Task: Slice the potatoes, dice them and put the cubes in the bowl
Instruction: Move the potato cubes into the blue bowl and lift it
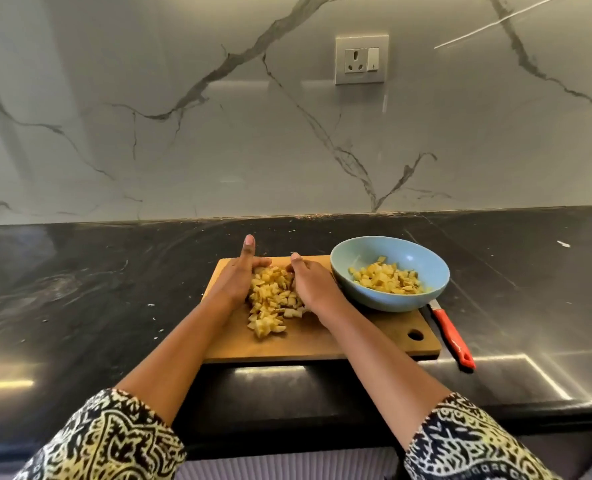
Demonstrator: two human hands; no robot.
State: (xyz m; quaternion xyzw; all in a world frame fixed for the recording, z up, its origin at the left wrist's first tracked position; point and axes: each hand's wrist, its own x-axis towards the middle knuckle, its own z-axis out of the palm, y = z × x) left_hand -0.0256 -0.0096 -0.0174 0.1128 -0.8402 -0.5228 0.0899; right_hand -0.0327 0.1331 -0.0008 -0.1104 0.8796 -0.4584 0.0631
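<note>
Heaped potato cubes [273, 299] — pale yellow, uneven — lie between left hand [233, 284] and right hand [317, 287]; both cupped, fingers curled round the heap.

On the wooden cutting board [356, 344] sat a heap of potato cubes [270, 306]. The left hand [234, 282] cupped one side, thumb up and fingers curled round the far end. The right hand [317, 287] cupped the other side. A blue bowl [356, 292] stood on the board's right corner, partly filled with more cubes [386, 279]. A red-handled knife [452, 336] lay on the black counter [80, 289] just beside the board.
</note>
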